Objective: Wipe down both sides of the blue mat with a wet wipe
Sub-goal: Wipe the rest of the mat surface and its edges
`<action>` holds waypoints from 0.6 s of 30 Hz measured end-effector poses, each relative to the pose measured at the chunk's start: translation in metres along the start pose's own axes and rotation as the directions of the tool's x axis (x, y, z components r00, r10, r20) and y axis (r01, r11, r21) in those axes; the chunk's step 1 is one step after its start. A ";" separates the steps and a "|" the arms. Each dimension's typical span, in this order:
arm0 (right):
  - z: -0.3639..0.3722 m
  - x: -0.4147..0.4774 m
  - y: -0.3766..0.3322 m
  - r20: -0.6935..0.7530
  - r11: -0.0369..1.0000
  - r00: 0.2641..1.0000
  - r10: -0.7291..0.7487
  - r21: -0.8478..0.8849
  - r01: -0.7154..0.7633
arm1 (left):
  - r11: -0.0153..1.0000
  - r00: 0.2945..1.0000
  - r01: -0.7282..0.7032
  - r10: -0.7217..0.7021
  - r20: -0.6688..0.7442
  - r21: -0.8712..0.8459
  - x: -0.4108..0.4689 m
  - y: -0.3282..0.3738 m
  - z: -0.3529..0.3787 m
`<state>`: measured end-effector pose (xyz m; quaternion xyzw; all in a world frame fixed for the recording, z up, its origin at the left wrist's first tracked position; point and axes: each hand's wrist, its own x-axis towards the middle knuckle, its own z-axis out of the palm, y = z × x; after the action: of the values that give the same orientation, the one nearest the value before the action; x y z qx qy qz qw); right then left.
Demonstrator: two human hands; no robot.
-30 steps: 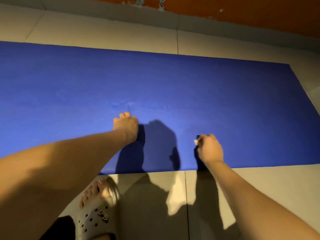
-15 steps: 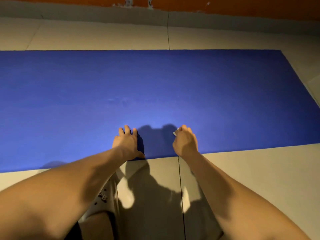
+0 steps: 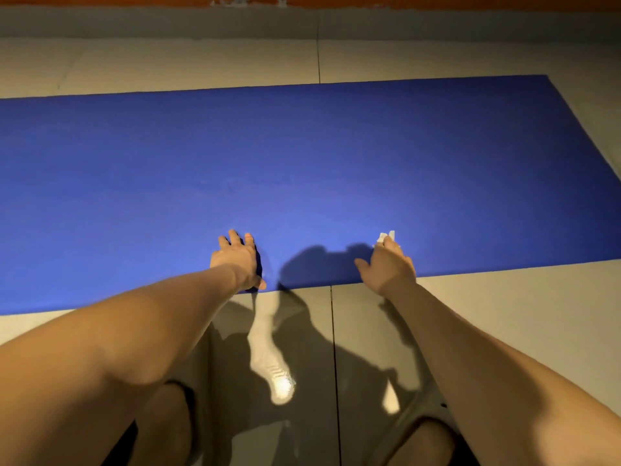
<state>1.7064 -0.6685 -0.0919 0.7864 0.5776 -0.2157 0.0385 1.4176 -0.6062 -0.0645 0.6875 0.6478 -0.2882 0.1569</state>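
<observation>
Blue mat [image 3: 302,163] lies flat on the tiled floor [image 3: 504,314] and fills the middle band of the frame. Its far edge runs parallel to the wall base [image 3: 302,21] at the top, and its right end is visible at upper right. Both hands sit at the mat's near long edge, bottom centre. Left hand [image 3: 240,260] is palm down on the mat with the fingers spread apart and the thumb right at the edge. It holds nothing. Right hand [image 3: 389,267] is just right of the floor's grout line [image 3: 332,331], with the fingers close together and the thumb splayed left. The wet wipe [image 3: 386,236] is at its fingertips, white corners poking out past them. Can't tell whether it's pinched between the fingers or just pressed under them. My read: the top side is at or near its last pass, and the hands are placed to take the near edge and flip the mat. To do it well, get both thumbs under the edge and keep the hands well apart so the mat doesn't sag or fold between them. Keep the wipe trapped against the fingers and off the floor. Lift the near edge, carry it over toward the wall in one motion, then lay it down without creases. Foam looks light and floppy, so a one-handed or fast pull will likely twist it. Underside not yet wiped, judging by how it lies.
</observation>
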 end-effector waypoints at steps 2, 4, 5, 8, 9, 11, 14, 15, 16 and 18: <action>0.000 -0.003 -0.004 0.046 1.000 0.999 -0.024 0.019 0.023 | 1.000 1.000 -0.001 0.001 0.001 0.013 0.001 0.003 -0.003; 0.004 -0.017 -0.014 0.049 0.998 0.997 -0.067 -0.015 0.068 | 0.999 1.000 0.006 -0.007 0.007 0.036 0.004 0.005 -0.002; 0.009 -0.024 -0.022 0.031 0.995 0.995 -0.096 -0.031 0.097 | 0.999 1.000 0.014 -0.014 0.007 0.038 0.005 0.005 0.000; 0.023 -0.051 -0.065 0.006 0.978 0.978 -0.208 -0.022 0.208 | 1.000 1.000 0.001 0.000 -0.018 0.014 0.008 -0.001 0.006; 0.030 -0.059 -0.079 -0.002 0.963 0.964 -0.267 -0.026 0.267 | 1.000 0.999 -0.014 0.014 -0.035 0.006 0.008 -0.005 0.009; 0.043 -0.068 -0.092 0.028 0.930 0.932 -0.361 -0.061 0.362 | 0.999 0.997 -0.048 0.048 -0.062 0.004 0.008 -0.010 0.015; 0.042 -0.064 -0.071 -0.038 0.923 0.930 -0.364 -0.146 0.356 | 0.998 0.996 -0.059 0.059 -0.072 0.011 0.010 -0.009 0.015; 0.039 -0.060 -0.056 -0.065 0.947 0.948 -0.313 -0.097 0.306 | 0.999 0.997 -0.051 0.052 -0.065 0.017 0.010 -0.008 0.014; 0.033 -0.054 -0.039 -0.079 0.973 0.970 -0.231 -0.037 0.229 | 0.999 0.997 -0.042 0.044 -0.059 0.024 0.009 -0.006 0.013; 0.020 -0.041 -0.003 -0.046 0.994 0.997 -0.066 -0.092 0.062 | 0.998 0.997 -0.043 0.046 -0.066 0.049 0.009 -0.005 0.011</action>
<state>1.6879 -0.7102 -0.0939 0.7700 0.6124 -0.1711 0.0531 1.4104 -0.6050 -0.0782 0.7147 0.6301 -0.2767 0.1253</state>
